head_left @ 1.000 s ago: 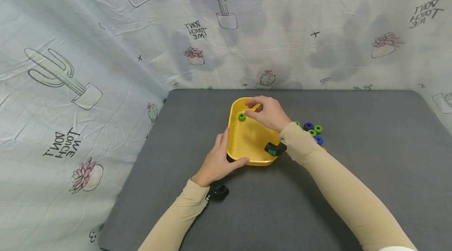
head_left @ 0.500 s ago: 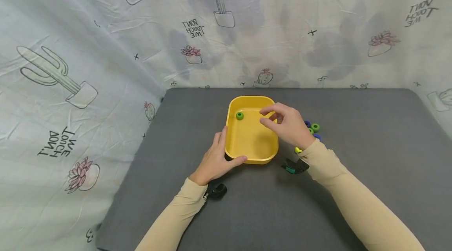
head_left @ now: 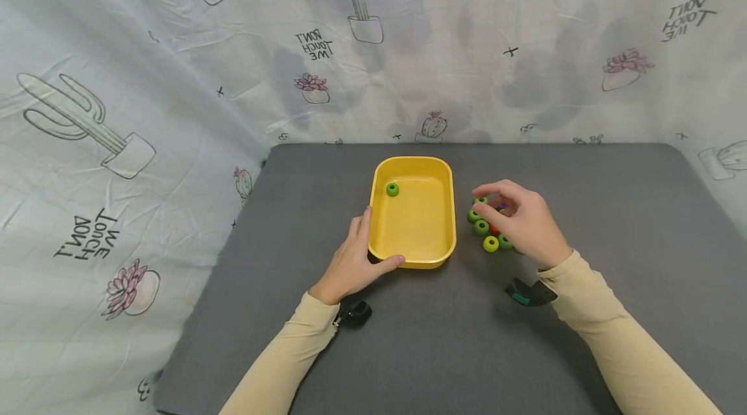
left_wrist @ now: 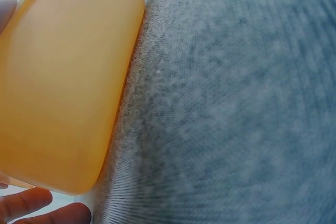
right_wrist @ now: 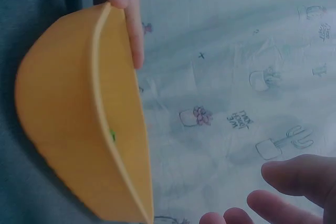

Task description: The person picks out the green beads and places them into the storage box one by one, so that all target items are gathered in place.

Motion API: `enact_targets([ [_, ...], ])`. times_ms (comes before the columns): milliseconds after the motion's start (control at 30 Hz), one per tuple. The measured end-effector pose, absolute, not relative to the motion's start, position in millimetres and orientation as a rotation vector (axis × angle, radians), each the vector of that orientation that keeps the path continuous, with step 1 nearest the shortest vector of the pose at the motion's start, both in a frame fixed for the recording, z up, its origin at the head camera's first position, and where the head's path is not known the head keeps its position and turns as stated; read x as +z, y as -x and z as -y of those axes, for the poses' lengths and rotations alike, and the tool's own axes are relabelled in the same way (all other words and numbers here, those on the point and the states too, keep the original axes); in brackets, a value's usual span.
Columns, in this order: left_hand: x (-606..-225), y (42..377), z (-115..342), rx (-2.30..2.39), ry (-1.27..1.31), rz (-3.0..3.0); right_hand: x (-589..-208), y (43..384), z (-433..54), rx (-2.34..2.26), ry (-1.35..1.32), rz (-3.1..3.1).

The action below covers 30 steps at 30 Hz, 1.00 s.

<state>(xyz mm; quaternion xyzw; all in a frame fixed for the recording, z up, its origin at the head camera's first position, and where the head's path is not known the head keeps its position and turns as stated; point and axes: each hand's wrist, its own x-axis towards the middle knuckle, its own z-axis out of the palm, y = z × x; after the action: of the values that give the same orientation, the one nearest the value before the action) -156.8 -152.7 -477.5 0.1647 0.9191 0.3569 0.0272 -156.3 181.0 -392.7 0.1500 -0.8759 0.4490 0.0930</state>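
Observation:
A yellow tray [head_left: 414, 227] stands on the grey table with one green bead [head_left: 392, 189] in its far left corner. My left hand [head_left: 347, 266] holds the tray's near left corner, fingers along the side and thumb at the near rim. Right of the tray lies a cluster of beads: several green beads [head_left: 481, 227], a yellow bead [head_left: 491, 244], and red and purple ones partly hidden. Over this cluster hovers my right hand [head_left: 528, 220], thumb and fingertips apart. In the right wrist view, nothing shows between its fingers [right_wrist: 299, 177].
The grey table [head_left: 420, 337] reaches past the tray on every side. A white curtain [head_left: 467, 45] printed with cacti hangs behind and to the left. Each wrist carries a small black camera [head_left: 531, 293].
My right hand has moved from above the tray rightward to the bead cluster, uncovering the tray's inside. The left hand stays at the tray's corner. The head view has shifted slightly.

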Motion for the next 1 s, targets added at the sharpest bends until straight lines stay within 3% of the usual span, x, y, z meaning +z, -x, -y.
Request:
enact_targets([
  [467,-476.2,157.0,153.2,1.098,-0.499,-2.838,-403.2,143.1,-212.5,1.261,-0.319,2.636],
  [1000,-476.3,156.9,151.7,1.102,-0.486,-2.836,-426.4,163.9,-249.0,1.19,-0.195,2.664],
])
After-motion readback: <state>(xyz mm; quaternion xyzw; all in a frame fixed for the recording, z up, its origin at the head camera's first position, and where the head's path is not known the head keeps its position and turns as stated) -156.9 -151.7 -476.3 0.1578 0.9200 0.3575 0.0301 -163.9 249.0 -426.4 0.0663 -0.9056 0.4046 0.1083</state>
